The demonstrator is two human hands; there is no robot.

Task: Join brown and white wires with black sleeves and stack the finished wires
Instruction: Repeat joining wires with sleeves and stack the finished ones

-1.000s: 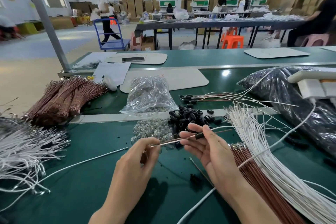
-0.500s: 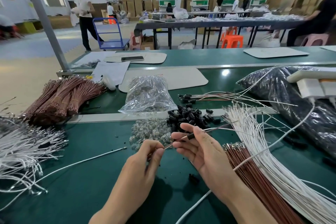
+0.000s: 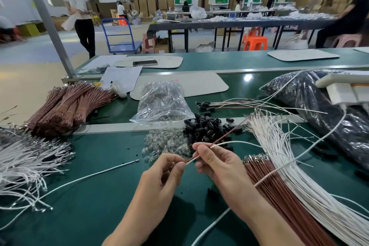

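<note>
My left hand pinches the near ends of a brown wire and a white wire between thumb and forefinger. My right hand grips the same pair a little farther along, fingers curled around them. Both wires run up and right over a pile of loose black sleeves. A black sleeve on the held pair is not visible now. Finished wires with black sleeves lie stacked behind that pile. Loose white wires and brown wires fan out at my right.
A clear bag of small glass bulbs and loose bulbs lie mid-table. Bundled brown wires and white wires lie left, a black bag right. A person walks beyond the green table.
Both hands drew slightly closer to me and to each other. The black sleeve seen near my right fingertips earlier is now out of sight. The person in the background walked left.
</note>
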